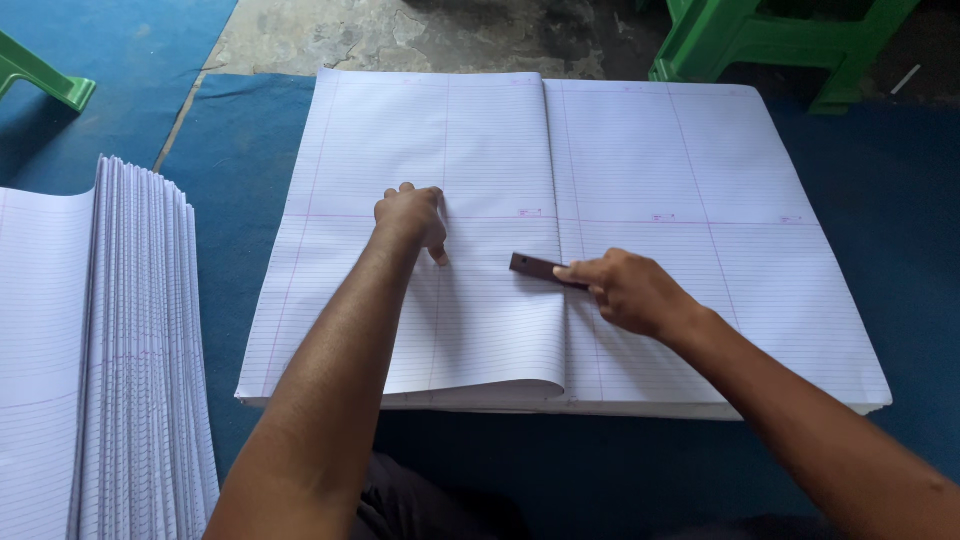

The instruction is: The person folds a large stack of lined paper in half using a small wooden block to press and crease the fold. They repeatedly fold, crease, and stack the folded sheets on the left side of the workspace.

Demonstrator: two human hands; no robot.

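A thick stack of large ruled white sheets (pixel 690 170) lies on a blue mat, its top sheet folded over at the middle. My left hand (pixel 410 218) presses down on the folded left half with curled fingers. My right hand (pixel 628 290) holds a small dark flat tool (pixel 535 267) against the paper at the fold line, its free end pointing left.
A second pile of folded ruled sheets (pixel 140 330) stands at the left on the blue mat (pixel 880 200). Green plastic stool legs (pixel 740 40) stand at the back right, another green leg (pixel 40 78) at the far left. Bare concrete floor (pixel 420 35) lies behind.
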